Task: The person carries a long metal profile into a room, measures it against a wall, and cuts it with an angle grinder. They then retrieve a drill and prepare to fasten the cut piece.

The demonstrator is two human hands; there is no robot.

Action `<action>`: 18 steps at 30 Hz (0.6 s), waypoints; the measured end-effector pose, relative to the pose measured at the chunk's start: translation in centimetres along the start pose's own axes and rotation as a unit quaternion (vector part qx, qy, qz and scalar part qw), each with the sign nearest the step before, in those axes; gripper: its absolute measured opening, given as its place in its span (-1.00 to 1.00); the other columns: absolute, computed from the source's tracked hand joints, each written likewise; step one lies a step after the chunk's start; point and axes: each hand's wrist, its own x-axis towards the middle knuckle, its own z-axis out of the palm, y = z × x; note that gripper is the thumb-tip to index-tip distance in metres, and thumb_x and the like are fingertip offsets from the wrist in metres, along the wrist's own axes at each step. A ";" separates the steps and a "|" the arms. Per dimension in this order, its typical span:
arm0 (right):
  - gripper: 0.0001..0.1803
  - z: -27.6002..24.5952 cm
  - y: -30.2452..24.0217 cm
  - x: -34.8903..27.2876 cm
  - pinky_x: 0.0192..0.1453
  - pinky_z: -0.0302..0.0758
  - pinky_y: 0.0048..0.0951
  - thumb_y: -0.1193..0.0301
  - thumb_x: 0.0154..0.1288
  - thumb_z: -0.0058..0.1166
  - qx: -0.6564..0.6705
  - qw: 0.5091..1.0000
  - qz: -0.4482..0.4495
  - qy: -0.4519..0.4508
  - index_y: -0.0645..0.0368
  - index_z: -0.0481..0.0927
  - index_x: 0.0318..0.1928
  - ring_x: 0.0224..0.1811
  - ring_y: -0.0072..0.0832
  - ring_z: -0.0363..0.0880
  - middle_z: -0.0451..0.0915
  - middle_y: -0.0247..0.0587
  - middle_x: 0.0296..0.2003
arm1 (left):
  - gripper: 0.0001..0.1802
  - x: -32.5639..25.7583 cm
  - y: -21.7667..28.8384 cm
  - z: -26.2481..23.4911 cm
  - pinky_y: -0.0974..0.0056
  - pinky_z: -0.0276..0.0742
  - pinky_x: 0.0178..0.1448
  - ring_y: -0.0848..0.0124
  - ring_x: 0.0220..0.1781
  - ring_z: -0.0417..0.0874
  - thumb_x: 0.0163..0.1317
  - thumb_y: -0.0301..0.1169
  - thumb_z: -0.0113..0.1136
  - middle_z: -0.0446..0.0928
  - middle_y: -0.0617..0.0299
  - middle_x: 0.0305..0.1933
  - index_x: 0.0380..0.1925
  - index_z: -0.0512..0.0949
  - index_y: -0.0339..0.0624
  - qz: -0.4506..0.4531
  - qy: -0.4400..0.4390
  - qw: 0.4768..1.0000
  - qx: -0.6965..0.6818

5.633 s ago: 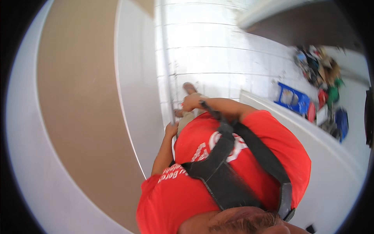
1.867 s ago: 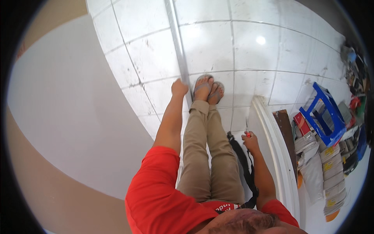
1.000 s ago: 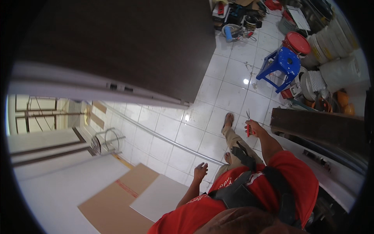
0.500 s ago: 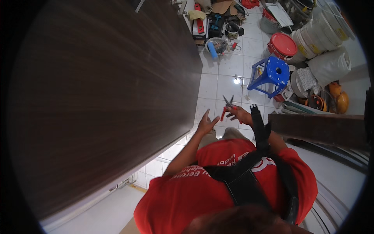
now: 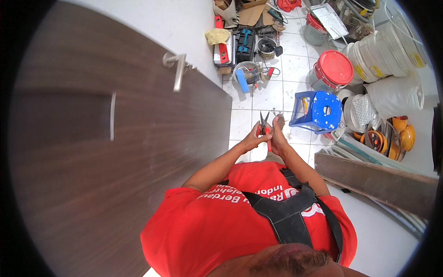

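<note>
In front of my body, my left hand (image 5: pixel 253 138) grips a pair of red-handled pliers (image 5: pixel 263 125), its thumb lying across the handles. Their slim grey jaws point away from me and are spread in a V. Close on the right, my right hand (image 5: pixel 278 138) has its fingers stretched out beside the pliers. One red handle runs down against its palm, though the exact contact is hard to make out.
A dark brown door (image 5: pixel 157 134) with a metal lever handle (image 5: pixel 180 74) fills the left. Ahead stand a paint-spotted blue stool (image 5: pixel 323 111), a red-lidded bucket (image 5: pixel 336 67) and stacked white buckets (image 5: pixel 390 44). A brown board (image 5: pixel 374 180) juts in at right.
The pliers have passed from my right hand to my left, and my hands have come together. My view has shifted, bringing the door's lever handle into sight.
</note>
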 end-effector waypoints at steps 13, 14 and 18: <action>-0.09 -10.5 -18.6 13.1 -0.02 0.45 -0.31 -0.33 0.39 -0.39 -0.186 0.961 0.125 0.159 0.26 0.42 0.27 -0.08 -0.38 0.55 0.56 -0.09 0.10 | -0.28 17.5 7.6 -8.7 0.18 0.56 -0.28 0.29 -0.25 0.58 0.02 0.01 0.31 0.52 0.10 -0.17 0.10 0.41 -0.21 -0.177 0.165 0.961 -0.133; -0.12 -11.6 -19.2 13.9 -0.04 0.46 -0.32 -0.31 0.40 -0.37 -0.190 0.960 0.118 0.166 0.26 0.43 0.26 -0.11 -0.38 0.56 0.57 -0.09 0.08 | -0.30 18.8 6.3 -10.6 0.16 0.57 -0.28 0.29 -0.26 0.60 -0.02 0.04 0.34 0.54 0.10 -0.20 0.02 0.48 -0.22 -0.190 0.192 0.957 -0.106; -0.21 -15.5 -22.7 18.2 -0.17 0.51 -0.37 -0.21 0.44 -0.28 -0.216 0.938 0.133 0.237 0.28 0.45 0.23 -0.18 -0.35 0.61 0.61 -0.02 0.01 | -0.03 25.1 5.6 -18.1 0.12 0.50 0.16 0.06 0.09 0.62 -0.16 0.28 0.24 0.57 -0.22 0.02 -0.01 0.54 -0.45 -0.226 0.326 0.911 0.110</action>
